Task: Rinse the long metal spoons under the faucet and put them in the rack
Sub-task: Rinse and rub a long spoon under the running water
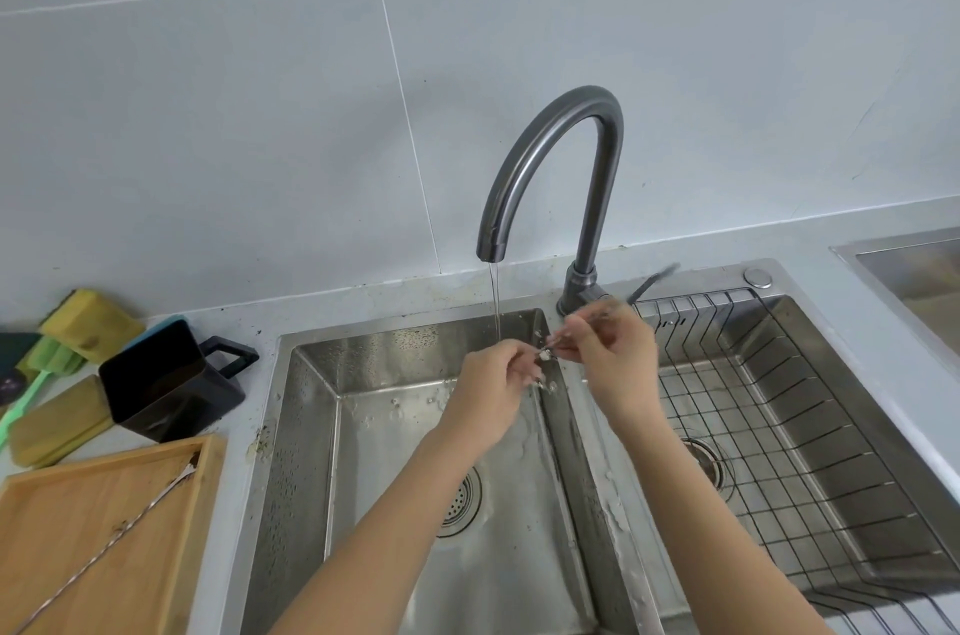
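Both hands, left hand [493, 387] and right hand [605, 354], pinch one spoon [649, 282] under faucet [550, 167]; second spoon [104, 549] on board [62, 504] left, rack [779, 426] right.

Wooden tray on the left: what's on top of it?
One long metal spoon lies diagonally across the wooden tray; its lower end runs out of frame. Nothing else shows there, though the tray's near part is cut off.
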